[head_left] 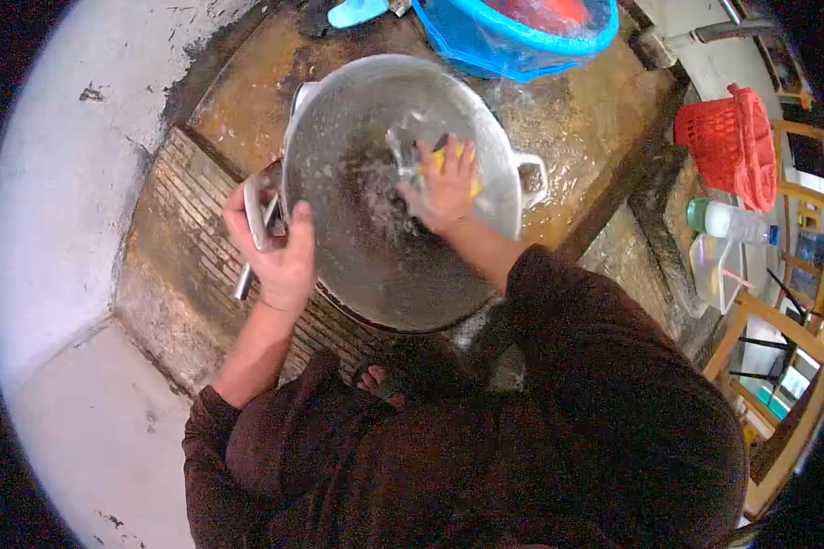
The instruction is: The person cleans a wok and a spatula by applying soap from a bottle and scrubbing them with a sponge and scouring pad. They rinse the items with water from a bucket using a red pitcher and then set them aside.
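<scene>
A large round metal pan (403, 284) with soapy water in it stands tilted in front of me, its inside facing up. My left hand (279, 252) grips the metal loop handle (258, 218) at the pan's left rim. Inside the pan, my right hand (444, 188) presses a yellow sponge (475, 187) against the metal, fingers spread over it. The hand is slightly blurred, and most of the sponge is hidden beneath it. Another loop handle (536, 178) sticks out on the right side.
Beyond the pan stands a blue basin (513, 55) holding water and something red. A light-blue slipper (357, 11) lies at the top. To the right are a red plastic basket (719, 142), a plastic bottle (737, 222) and wooden chairs (778, 348). A white wall (64, 201) borders the wet floor.
</scene>
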`<state>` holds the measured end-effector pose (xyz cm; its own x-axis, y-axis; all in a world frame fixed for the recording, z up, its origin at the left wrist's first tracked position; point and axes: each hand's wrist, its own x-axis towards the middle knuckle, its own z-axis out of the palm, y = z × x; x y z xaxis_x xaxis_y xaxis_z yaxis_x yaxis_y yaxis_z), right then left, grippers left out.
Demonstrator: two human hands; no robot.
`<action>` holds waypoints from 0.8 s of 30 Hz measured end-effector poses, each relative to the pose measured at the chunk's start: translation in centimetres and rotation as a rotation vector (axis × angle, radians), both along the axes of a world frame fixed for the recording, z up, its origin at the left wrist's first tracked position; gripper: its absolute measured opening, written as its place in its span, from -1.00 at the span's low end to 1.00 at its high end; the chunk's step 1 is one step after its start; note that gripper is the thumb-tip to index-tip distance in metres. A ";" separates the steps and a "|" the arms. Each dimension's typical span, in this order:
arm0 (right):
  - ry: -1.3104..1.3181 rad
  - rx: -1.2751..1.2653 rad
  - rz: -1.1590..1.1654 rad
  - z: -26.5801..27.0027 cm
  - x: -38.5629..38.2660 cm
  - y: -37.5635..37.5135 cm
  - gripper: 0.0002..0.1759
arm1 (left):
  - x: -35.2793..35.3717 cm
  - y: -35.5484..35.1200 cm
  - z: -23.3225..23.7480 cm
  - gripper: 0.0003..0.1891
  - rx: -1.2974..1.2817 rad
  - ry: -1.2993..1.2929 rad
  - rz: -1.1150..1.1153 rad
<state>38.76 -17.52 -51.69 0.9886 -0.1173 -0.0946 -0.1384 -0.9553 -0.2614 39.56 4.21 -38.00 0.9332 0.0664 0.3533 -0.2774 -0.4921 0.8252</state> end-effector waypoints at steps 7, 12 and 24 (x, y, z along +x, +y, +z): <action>-0.024 0.940 -0.049 6.6 1.7 12.6 -0.19 | -0.9 -1.4 -0.8 -0.32 -0.426 0.237 -0.019; 0.512 0.509 0.646 7.0 -9.7 0.9 -0.34 | 0.0 0.2 -2.1 -0.39 -0.407 0.217 0.037; 0.086 0.315 0.364 3.6 -7.5 2.3 -0.54 | 1.0 -2.3 1.2 -0.39 -0.381 0.254 0.053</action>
